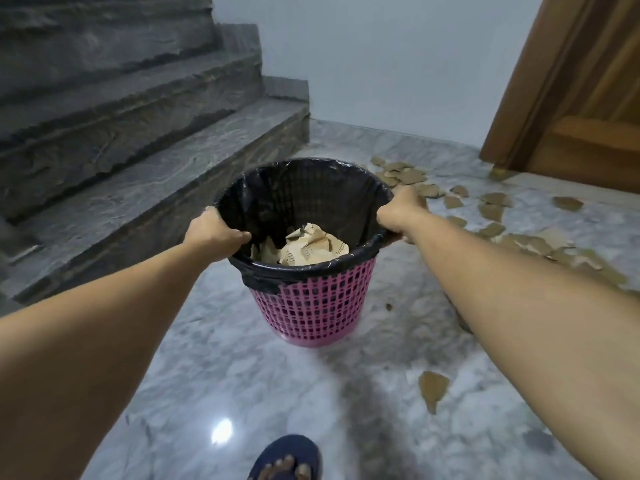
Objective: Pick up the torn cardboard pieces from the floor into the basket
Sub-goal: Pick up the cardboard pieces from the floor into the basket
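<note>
A pink lattice basket [311,306] lined with a black plastic bag sits in the middle of the view, just above or on the marble floor; I cannot tell which. My left hand [216,232] grips its left rim, fingers curled over the edge. My right hand [401,211] grips the right rim. Crumpled cardboard pieces [304,245] lie at the basket's bottom. Several torn brown cardboard pieces [491,209] are scattered over the floor to the right and behind the basket. One larger piece [433,388] lies alone near my right forearm.
Grey stone stairs [121,150] rise on the left. A wooden door and frame [571,98] stand at the back right against a white wall. My foot in a dark blue slipper [287,459] is at the bottom edge.
</note>
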{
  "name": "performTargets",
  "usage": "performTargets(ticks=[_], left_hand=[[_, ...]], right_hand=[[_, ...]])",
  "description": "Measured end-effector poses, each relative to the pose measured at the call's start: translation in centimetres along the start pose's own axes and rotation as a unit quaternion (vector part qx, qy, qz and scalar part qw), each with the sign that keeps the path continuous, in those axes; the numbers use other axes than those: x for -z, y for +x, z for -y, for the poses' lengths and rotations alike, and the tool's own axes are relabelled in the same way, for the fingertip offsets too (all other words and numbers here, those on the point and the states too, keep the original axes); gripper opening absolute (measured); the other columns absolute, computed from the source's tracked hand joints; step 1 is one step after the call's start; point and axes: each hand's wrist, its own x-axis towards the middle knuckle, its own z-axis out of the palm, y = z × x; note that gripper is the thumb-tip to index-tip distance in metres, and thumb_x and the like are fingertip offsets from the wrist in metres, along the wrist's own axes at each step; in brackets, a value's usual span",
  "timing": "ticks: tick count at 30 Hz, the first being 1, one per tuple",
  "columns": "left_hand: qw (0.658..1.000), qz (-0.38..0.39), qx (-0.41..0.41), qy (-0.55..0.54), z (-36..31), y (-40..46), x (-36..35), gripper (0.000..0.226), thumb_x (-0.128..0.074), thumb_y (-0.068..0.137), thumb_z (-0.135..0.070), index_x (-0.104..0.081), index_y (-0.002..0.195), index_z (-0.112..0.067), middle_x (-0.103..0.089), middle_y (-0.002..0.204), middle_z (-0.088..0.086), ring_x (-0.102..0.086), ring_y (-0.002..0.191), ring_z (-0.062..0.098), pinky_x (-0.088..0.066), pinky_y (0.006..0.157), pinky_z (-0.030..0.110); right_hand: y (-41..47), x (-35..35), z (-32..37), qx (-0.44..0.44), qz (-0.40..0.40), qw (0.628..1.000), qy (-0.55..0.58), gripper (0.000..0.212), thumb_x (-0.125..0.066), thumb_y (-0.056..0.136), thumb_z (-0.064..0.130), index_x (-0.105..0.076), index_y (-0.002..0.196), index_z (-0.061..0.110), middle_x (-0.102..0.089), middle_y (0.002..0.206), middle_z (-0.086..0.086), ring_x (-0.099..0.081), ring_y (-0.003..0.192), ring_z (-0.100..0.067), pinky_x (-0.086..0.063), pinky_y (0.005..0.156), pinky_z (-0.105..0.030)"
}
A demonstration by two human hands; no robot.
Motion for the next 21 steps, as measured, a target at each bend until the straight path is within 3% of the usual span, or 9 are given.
performTargets(ticks=[2, 4, 6, 8, 13, 15, 18, 21], left_hand=[[0.996, 0.065, -0.035, -0.052, -1.7, -0.5, -1.4, 0.091, -0.079, 0.073, -0.046, -0.032, 0.139, -0.004, -0.047, 0.137, 0.015, -0.048, 0.123, 0.032, -0.046, 0.096, 0.039], [0.989, 0.097, -0.072, -0.09, -2.6, -1.1, -2.1, 0.102, -0.081, 0.068, -0.051, -0.025, 0.141, -0.007, -0.037, 0.144, 0.011, -0.039, 0.131, 0.028, -0.038, 0.109, 0.042], [0.984, 0.119, -0.105, -0.084, -4.6, -2.3, -3.6, 0.113, -0.076, 0.071, -0.055, -0.01, 0.149, -0.007, -0.021, 0.153, 0.01, -0.025, 0.141, 0.026, -0.026, 0.117, 0.037], [0.982, 0.118, -0.129, -0.066, -6.0, -2.9, -4.8, 0.119, -0.069, 0.074, -0.061, 0.002, 0.152, -0.005, -0.008, 0.158, 0.008, -0.015, 0.146, 0.024, -0.019, 0.118, 0.035], [0.982, 0.097, -0.144, -0.074, -7.7, -2.4, -6.5, 0.109, -0.063, 0.074, -0.067, -0.014, 0.144, 0.0, -0.02, 0.149, 0.011, -0.03, 0.135, 0.033, -0.034, 0.111, 0.05], [0.984, 0.084, -0.14, -0.077, -8.3, -2.5, -7.0, 0.108, -0.06, 0.074, -0.069, -0.016, 0.143, 0.0, -0.021, 0.149, 0.013, -0.031, 0.135, 0.036, -0.035, 0.109, 0.054], [0.988, 0.048, -0.132, -0.061, -8.9, -2.7, -7.5, 0.105, -0.054, 0.081, -0.067, -0.008, 0.151, -0.002, -0.011, 0.157, 0.017, -0.019, 0.143, 0.035, -0.021, 0.116, 0.049], [0.993, 0.0, -0.113, -0.018, -9.5, -3.5, -7.0, 0.102, -0.052, 0.077, -0.073, -0.02, 0.147, -0.004, -0.018, 0.153, 0.019, -0.028, 0.138, 0.041, -0.029, 0.11, 0.055]], right_hand=[[0.1, 2.1, -1.8, -0.005, -0.028, 1.0, -0.011, 0.029, -0.054, 0.078, 0.003, -0.059, 0.107, 0.002, -0.062, 0.1, -0.014, -0.061, 0.08, -0.031, -0.052, 0.048, -0.031], [0.7, 3.1, -3.1, -0.02, -0.051, 0.998, -0.013, 0.034, -0.055, 0.082, 0.004, -0.057, 0.116, 0.003, -0.062, 0.102, -0.012, -0.059, 0.081, -0.029, -0.041, 0.045, -0.025], [1.1, 5.1, -5.0, -0.033, -0.084, 0.996, -0.006, 0.039, -0.058, 0.084, 0.005, -0.054, 0.123, 0.003, -0.062, 0.108, -0.012, -0.061, 0.088, -0.03, -0.042, 0.053, -0.028], [1.4, 6.4, -6.4, -0.041, -0.115, 0.992, 0.011, 0.034, -0.062, 0.083, 0.005, -0.058, 0.117, 0.003, -0.063, 0.11, -0.011, -0.062, 0.095, -0.03, -0.042, 0.061, -0.028], [2.0, 8.0, -8.7, -0.024, -0.149, 0.986, 0.074, 0.015, -0.069, 0.08, 0.014, -0.068, 0.092, 0.007, -0.07, 0.095, -0.008, -0.065, 0.086, -0.026, -0.053, 0.068, -0.03], [2.1, 8.3, -9.4, -0.02, -0.138, 0.984, 0.11, 0.016, -0.069, 0.081, 0.018, -0.067, 0.092, 0.007, -0.068, 0.092, -0.005, -0.066, 0.085, -0.025, -0.056, 0.073, -0.034], [1.9, 8.6, -10.7, -0.033, -0.092, 0.98, 0.17, 0.021, -0.07, 0.08, 0.029, -0.065, 0.091, 0.013, -0.07, 0.096, -0.008, -0.07, 0.088, -0.03, -0.061, 0.072, -0.044], [0.5, 9.3, -11.6, -0.056, -0.037, 0.976, 0.209, 0.026, -0.065, 0.091, 0.031, -0.061, 0.104, 0.01, -0.067, 0.104, -0.011, -0.071, 0.082, -0.027, -0.062, 0.069, -0.046]])
